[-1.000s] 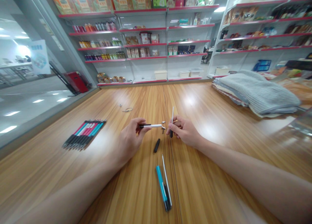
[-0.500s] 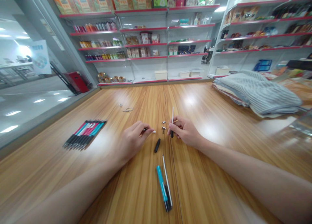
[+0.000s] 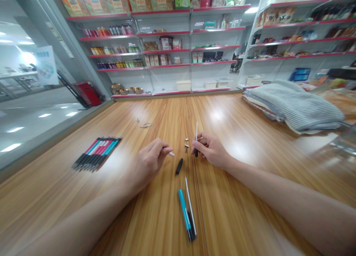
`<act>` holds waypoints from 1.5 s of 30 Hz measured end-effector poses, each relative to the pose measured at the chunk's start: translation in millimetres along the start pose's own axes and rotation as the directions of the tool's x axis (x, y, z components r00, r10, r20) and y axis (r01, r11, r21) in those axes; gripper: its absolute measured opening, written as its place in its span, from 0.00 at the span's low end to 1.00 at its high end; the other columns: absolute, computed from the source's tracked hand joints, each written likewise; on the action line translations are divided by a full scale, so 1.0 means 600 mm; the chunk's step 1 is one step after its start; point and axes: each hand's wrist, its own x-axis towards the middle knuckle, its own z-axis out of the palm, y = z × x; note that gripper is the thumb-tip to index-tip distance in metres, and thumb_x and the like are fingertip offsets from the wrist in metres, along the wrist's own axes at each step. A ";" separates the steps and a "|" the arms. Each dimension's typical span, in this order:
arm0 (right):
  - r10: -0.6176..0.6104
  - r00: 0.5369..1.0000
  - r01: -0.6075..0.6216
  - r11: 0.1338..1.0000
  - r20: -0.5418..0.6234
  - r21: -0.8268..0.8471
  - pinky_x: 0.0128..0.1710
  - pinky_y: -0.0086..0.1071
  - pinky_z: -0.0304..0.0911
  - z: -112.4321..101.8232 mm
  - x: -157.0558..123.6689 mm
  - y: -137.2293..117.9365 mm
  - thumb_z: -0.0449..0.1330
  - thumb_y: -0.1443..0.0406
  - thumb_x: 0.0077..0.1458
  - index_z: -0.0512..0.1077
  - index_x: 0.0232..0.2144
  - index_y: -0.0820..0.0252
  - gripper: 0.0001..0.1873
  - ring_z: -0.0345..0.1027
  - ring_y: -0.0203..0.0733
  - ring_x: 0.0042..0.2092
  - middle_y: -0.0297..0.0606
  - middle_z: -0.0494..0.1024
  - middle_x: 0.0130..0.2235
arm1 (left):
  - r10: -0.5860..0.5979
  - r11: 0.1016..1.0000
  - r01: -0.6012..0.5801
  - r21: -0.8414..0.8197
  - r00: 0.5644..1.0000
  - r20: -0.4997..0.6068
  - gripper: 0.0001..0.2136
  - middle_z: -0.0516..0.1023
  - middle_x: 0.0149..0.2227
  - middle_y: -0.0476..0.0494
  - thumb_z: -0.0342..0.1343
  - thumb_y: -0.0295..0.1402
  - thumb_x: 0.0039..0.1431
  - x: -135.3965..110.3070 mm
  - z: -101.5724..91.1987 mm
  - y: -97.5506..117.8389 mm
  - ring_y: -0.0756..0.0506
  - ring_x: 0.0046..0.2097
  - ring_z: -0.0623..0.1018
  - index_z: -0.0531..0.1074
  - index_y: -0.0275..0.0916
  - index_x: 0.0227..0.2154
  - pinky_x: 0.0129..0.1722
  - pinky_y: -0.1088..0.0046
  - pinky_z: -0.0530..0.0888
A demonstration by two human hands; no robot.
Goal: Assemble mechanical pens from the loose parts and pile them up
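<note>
My right hand pinches a white pen refill held upright, with a black piece around its lower end. My left hand is closed on a small pen part whose white tip sticks out to the right; the rest is hidden by my fingers. Between the hands lie two small metal pen tips. Just below them is a black pen grip. Closer to me, a blue pen barrel with a black end lies beside another white refill.
A row of red, blue and black pens lies at the left. Farther back are a thin wire-like loop and a small metal bit. Folded striped cloth is piled at the right. Stocked shelves stand behind the table.
My left fingers have turned the small part, so its white tip points lower and shows more, and its black portion is now hidden. My right hand has stayed still.
</note>
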 end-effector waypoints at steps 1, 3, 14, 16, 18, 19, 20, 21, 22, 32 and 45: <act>0.000 1.000 0.000 1.000 0.001 0.001 0.21 0.25 0.57 0.000 0.000 0.000 0.56 0.56 0.59 0.64 0.35 0.61 0.13 0.66 0.33 0.24 0.38 0.77 0.27 | 0.007 1.000 -0.007 -0.008 1.000 0.010 0.08 0.66 0.25 0.48 0.49 0.32 0.64 -0.001 0.000 -0.002 0.51 0.26 0.67 0.66 0.37 0.29 0.26 0.75 0.62; -0.002 1.000 0.002 1.000 0.002 0.001 0.21 0.25 0.57 0.000 0.000 0.001 0.56 0.56 0.60 0.64 0.35 0.61 0.13 0.66 0.33 0.24 0.38 0.77 0.28 | 0.006 1.000 -0.005 -0.022 0.999 0.047 0.10 0.65 0.23 0.49 0.48 0.31 0.64 -0.005 0.001 -0.007 0.52 0.25 0.65 0.65 0.37 0.26 0.25 0.75 0.60; -0.012 1.000 0.012 1.000 0.005 -0.005 0.21 0.25 0.58 0.000 0.000 0.000 0.56 0.56 0.59 0.64 0.34 0.61 0.14 0.66 0.32 0.24 0.38 0.77 0.28 | 0.067 0.997 -0.061 -0.036 0.977 0.202 0.06 0.69 0.27 0.47 0.51 0.31 0.63 -0.003 0.006 0.000 0.51 0.29 0.69 0.67 0.37 0.31 0.30 0.75 0.64; -0.015 1.000 0.015 1.000 0.007 -0.013 0.21 0.25 0.58 -0.001 0.000 0.000 0.56 0.56 0.59 0.64 0.35 0.61 0.13 0.66 0.32 0.24 0.38 0.77 0.28 | 0.062 0.998 -0.050 -0.049 0.958 0.279 0.04 0.73 0.32 0.46 0.50 0.31 0.63 -0.005 0.009 0.001 0.50 0.32 0.73 0.67 0.38 0.37 0.32 0.76 0.67; -0.018 1.000 0.018 1.000 0.006 -0.019 0.21 0.25 0.58 0.000 0.000 0.000 0.55 0.56 0.59 0.64 0.34 0.61 0.13 0.66 0.32 0.24 0.38 0.77 0.28 | 0.062 0.996 -0.037 -0.080 0.940 0.336 0.07 0.75 0.36 0.45 0.49 0.31 0.64 -0.009 0.013 -0.001 0.49 0.34 0.75 0.66 0.39 0.44 0.34 0.76 0.68; -0.018 1.000 0.018 1.000 0.007 -0.021 0.21 0.24 0.58 0.000 0.000 0.000 0.55 0.56 0.59 0.64 0.35 0.61 0.13 0.66 0.32 0.24 0.37 0.77 0.28 | 0.057 0.994 -0.021 -0.105 0.933 0.355 0.10 0.75 0.36 0.45 0.48 0.31 0.64 -0.010 0.015 -0.002 0.49 0.35 0.75 0.64 0.40 0.47 0.35 0.76 0.69; -0.017 1.000 0.017 1.000 0.009 -0.022 0.21 0.24 0.58 0.000 0.000 0.001 0.55 0.56 0.59 0.64 0.35 0.61 0.13 0.66 0.32 0.24 0.37 0.77 0.28 | 0.047 0.991 0.002 -0.133 0.930 0.365 0.12 0.75 0.36 0.46 0.48 0.31 0.64 -0.012 0.016 -0.003 0.50 0.35 0.75 0.63 0.41 0.49 0.34 0.76 0.69; -0.017 1.000 0.017 1.000 0.010 -0.022 0.21 0.24 0.58 0.000 0.000 0.001 0.55 0.56 0.60 0.64 0.35 0.61 0.13 0.66 0.32 0.24 0.37 0.77 0.28 | 0.030 0.986 0.031 -0.162 0.931 0.364 0.13 0.75 0.36 0.46 0.48 0.30 0.64 -0.013 0.017 -0.004 0.50 0.34 0.75 0.61 0.41 0.51 0.34 0.76 0.69; -0.017 1.000 0.017 1.000 0.011 -0.021 0.21 0.24 0.58 0.000 0.000 0.002 0.55 0.56 0.60 0.64 0.35 0.61 0.13 0.66 0.32 0.24 0.37 0.77 0.28 | 0.009 0.980 0.062 -0.189 0.936 0.352 0.14 0.75 0.35 0.47 0.47 0.30 0.64 -0.014 0.018 -0.005 0.50 0.33 0.75 0.59 0.41 0.52 0.34 0.77 0.69; -0.015 1.000 0.015 1.000 0.012 -0.018 0.20 0.23 0.57 0.000 0.001 0.002 0.55 0.57 0.60 0.63 0.35 0.61 0.12 0.65 0.31 0.24 0.37 0.77 0.28 | -0.088 0.941 0.197 -0.274 0.926 0.366 0.18 0.74 0.36 0.43 0.45 0.25 0.63 -0.024 0.033 -0.012 0.47 0.38 0.76 0.53 0.41 0.54 0.37 0.71 0.70; -0.008 1.000 0.008 1.000 0.017 -0.005 0.20 0.23 0.56 0.001 0.001 0.001 0.55 0.57 0.60 0.63 0.35 0.61 0.12 0.64 0.31 0.23 0.37 0.77 0.28 | -0.070 0.899 0.121 -0.422 0.988 0.135 0.18 0.72 0.32 0.49 0.51 0.24 0.59 -0.026 0.038 -0.021 0.52 0.30 0.72 0.53 0.41 0.49 0.31 0.78 0.69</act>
